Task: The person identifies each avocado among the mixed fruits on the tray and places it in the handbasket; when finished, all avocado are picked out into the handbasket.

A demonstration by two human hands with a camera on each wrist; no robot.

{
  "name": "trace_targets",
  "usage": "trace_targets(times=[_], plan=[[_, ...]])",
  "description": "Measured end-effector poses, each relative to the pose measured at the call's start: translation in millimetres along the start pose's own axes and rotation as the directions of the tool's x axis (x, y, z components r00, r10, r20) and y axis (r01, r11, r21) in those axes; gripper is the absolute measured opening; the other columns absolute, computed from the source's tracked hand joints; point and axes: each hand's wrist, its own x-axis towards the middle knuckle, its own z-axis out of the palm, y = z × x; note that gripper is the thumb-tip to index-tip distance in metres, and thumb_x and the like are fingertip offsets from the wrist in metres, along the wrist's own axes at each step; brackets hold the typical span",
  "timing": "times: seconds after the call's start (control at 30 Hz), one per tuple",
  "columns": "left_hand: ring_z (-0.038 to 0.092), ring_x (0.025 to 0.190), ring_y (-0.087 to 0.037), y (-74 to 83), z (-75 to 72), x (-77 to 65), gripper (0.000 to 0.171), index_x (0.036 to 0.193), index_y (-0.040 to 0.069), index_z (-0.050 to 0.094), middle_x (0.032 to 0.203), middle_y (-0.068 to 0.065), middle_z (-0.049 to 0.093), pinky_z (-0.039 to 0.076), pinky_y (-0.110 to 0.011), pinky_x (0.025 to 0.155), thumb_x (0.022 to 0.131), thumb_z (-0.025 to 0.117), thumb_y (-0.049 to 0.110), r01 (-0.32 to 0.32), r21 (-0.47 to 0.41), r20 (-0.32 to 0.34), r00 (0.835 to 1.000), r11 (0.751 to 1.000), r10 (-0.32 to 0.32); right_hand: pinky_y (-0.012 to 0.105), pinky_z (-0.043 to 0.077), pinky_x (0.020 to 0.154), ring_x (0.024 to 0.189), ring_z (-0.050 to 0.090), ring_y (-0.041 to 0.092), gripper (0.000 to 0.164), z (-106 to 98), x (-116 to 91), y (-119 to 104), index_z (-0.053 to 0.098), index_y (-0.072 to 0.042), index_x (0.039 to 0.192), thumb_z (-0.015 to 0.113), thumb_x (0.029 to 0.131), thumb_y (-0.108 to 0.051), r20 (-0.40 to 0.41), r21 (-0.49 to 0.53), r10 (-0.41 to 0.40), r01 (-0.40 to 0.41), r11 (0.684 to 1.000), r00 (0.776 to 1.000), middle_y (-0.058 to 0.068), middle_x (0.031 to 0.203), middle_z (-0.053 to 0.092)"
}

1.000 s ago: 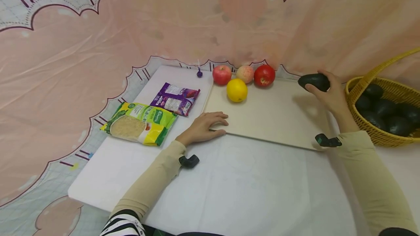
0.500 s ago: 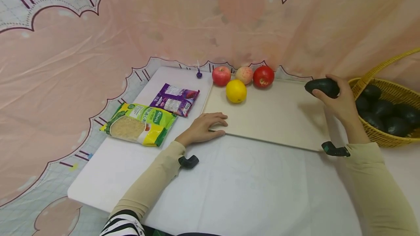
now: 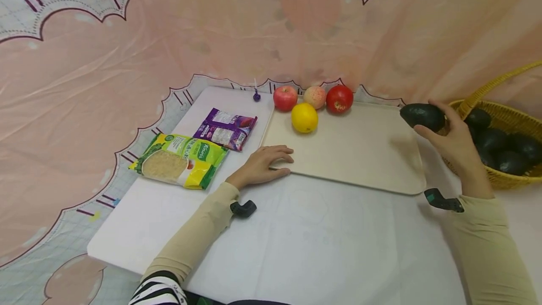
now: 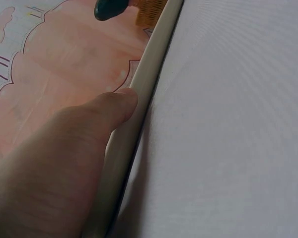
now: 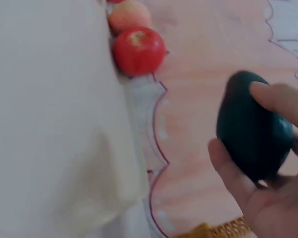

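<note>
My right hand (image 3: 459,142) grips a dark green avocado (image 3: 422,116) in the air, between the cream board's (image 3: 360,154) right end and the wicker basket. In the right wrist view, the thumb and fingers wrap round that avocado (image 5: 253,126), clear of the board. At the board's front left corner my left hand (image 3: 262,166) rests with its fingers fairly straight. The left wrist view has the thumb lying on the board's edge (image 4: 144,89). Toward the back left of the board are a pink-red apple (image 3: 285,98), a peach (image 3: 314,97), a red pomegranate (image 3: 339,99) and a yellow lemon-coloured round fruit (image 3: 304,117).
A yellow wicker basket (image 3: 466,164) with a tall handle holds several avocados (image 3: 512,161) at the far right. On the white board at left lie a yellow-green Knorr bag (image 3: 179,160) and a purple packet (image 3: 226,128). A small purple lollipop-like item (image 3: 256,96) stands behind.
My right hand has carried the avocado to the right and slightly toward me, from over the board's end to beside the basket. The left hand stays put.
</note>
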Motion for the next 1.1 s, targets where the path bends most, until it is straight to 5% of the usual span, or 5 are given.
trace_targets(times=[0.17, 0.33, 0.5, 0.93, 1.1], plan=[[0.035, 0.139, -0.012, -2.1, -1.1, 0.4, 0.032, 0.117, 0.029, 0.063, 0.142, 0.01, 0.048, 0.027, -0.041, 0.113, 0.089, 0.061, 0.045, -0.005, 0.007, -0.003, 1.0, 1.0, 0.005, -0.001, 0.036, 0.077, 0.137, 0.034, 0.02, 0.071, -18.1, -4.8, -1.6, 0.026, -0.043, 0.146, 0.065, 0.089, -0.026, 0.109, -0.042, -0.026, 0.031, 0.999, 0.994, -0.004, 0.152, 0.028], [0.034, 0.139, -0.013, -2.8, -2.7, -0.4, 0.032, 0.117, 0.028, 0.063, 0.143, 0.009, 0.048, 0.027, -0.042, 0.113, 0.09, 0.06, 0.044, -0.003, 0.003, -0.01, 1.0, 1.0, 0.003, 0.0, 0.039, 0.072, 0.121, 0.046, 0.003, 0.068, -32.1, -12.2, -4.1, 0.028, -0.037, 0.146, 0.064, 0.09, -0.022, 0.171, -0.058, -0.055, 0.066, 0.996, 0.984, 0.006, 0.14, 0.039], [0.034, 0.14, -0.012, -3.3, -2.4, -0.9, 0.031, 0.117, 0.028, 0.063, 0.143, 0.01, 0.048, 0.026, -0.041, 0.113, 0.089, 0.061, 0.044, 0.005, -0.003, -0.009, 1.0, 1.0, -0.005, -0.001, 0.04, 0.072, 0.099, 0.045, -0.012, 0.066, -41.1, -17.8, -3.6, 0.032, -0.032, 0.146, 0.064, 0.09, -0.021, 0.136, -0.052, -0.067, 0.075, 0.996, 0.988, 0.007, 0.129, 0.044], [0.034, 0.14, -0.011, -2.0, 0.3, -0.1, 0.031, 0.117, 0.027, 0.063, 0.142, 0.01, 0.049, 0.026, -0.04, 0.113, 0.089, 0.061, 0.043, -0.004, -0.004, -0.004, 1.0, 1.0, 0.004, -0.001, 0.038, 0.068, 0.092, 0.042, -0.014, 0.066, -74.4, -35.9, 22.5, 0.03, -0.03, 0.147, 0.06, 0.092, -0.012, 0.067, -0.039, -0.059, 0.062, 0.997, 0.996, -0.024, 0.122, 0.039], [0.034, 0.14, -0.011, -1.2, 1.0, 0.4, 0.031, 0.117, 0.027, 0.063, 0.142, 0.01, 0.049, 0.027, -0.04, 0.113, 0.089, 0.061, 0.043, -0.005, -0.005, 0.002, 1.0, 1.0, 0.005, -0.003, 0.038, 0.072, 0.095, 0.044, -0.015, 0.064, -79.1, -39.3, 35.4, 0.031, -0.025, 0.147, 0.058, 0.092, -0.005, 0.035, 0.024, -0.09, 0.089, 0.996, 0.995, -0.026, 0.123, 0.04]])
